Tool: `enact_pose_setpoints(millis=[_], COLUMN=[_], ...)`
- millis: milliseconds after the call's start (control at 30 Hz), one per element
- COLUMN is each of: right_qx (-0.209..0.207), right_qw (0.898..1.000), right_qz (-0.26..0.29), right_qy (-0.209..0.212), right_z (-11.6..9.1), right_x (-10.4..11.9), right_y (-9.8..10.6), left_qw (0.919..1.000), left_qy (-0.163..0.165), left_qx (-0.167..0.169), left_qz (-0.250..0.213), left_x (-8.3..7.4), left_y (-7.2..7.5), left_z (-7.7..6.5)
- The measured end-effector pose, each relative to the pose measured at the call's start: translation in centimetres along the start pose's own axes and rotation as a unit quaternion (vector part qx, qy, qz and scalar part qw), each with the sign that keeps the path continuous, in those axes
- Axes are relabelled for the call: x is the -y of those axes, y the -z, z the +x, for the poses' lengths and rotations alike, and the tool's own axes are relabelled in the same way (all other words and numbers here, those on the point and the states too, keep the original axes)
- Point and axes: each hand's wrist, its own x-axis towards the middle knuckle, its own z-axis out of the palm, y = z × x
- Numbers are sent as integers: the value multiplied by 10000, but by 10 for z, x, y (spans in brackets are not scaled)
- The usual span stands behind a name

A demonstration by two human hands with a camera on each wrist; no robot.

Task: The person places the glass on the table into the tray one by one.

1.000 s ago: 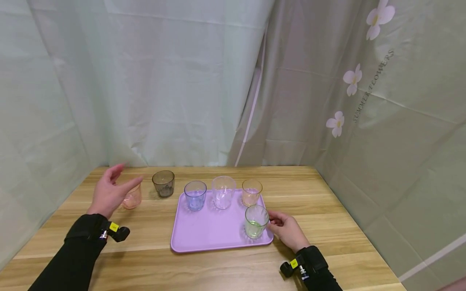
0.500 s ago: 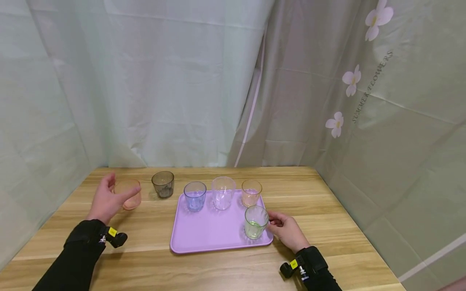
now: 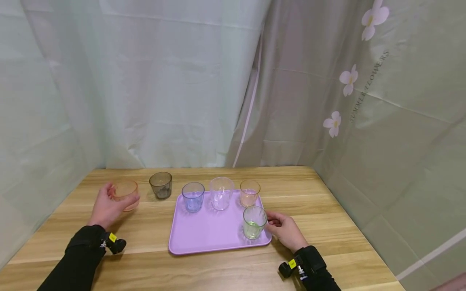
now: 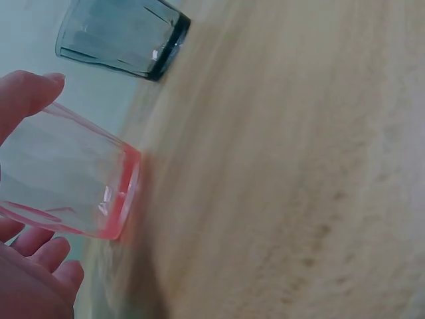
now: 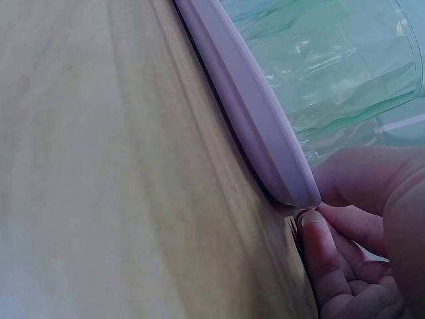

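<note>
Left hand (image 3: 104,208): fingers spread around pink tumbler (image 4: 83,174); contact unclear.
Right hand (image 3: 287,232): fingers pinch purple tray (image 3: 204,235), likely steadying it.

The left hand (image 3: 107,208) partly hides the pink glass (image 3: 125,189); wrist views crop the dark glass (image 4: 116,33) beyond that hand and the green glass (image 5: 339,66) beside the right hand (image 5: 362,246).

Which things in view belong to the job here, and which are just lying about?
Likely in the job:
pink glass, left hand around it
purple tray, right hand at its edge
blue glass, clear glass, yellow glass, green glass, on the tray
perhaps dark glass, untouched

Surroundings:
wooden table
curtain
</note>
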Motion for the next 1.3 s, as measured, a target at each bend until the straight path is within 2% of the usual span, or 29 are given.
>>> enact_pose_setpoints(millis=[200, 500, 1300], right_qx=[2, -2, -37], right_qw=[10000, 10000, 10000], right_qz=[-32, -80, -35], right_qy=[7, -10, 74], right_z=[-1, 0, 0], right_x=[2, 3, 1], right_y=[0, -1, -1], left_qw=[9998, 9995, 9993], left_qy=[186, 277, 353], left_qx=[5, 148, 99], left_qz=[-114, -54, 40], left_x=[5, 8, 8], left_y=[-4, -6, -3], left_z=[1, 2, 3])
